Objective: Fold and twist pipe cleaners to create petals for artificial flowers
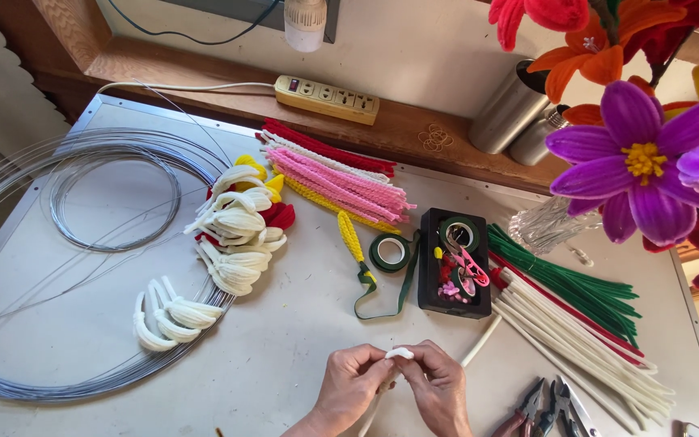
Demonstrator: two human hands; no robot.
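**Both hands pinched on a white pipe cleaner**

At six o'clock on the grey table (301, 340), my left hand (351, 387) and right hand (440, 387) meet, fingers closed tight around a bent white pipe cleaner (399, 354); its loop shows just above my fingertips. Finished white petals (173, 314) lie at nine o'clock beside the coiled wire (10, 174). A black tray (429, 275) sits at twelve, pliers (527, 409) at three
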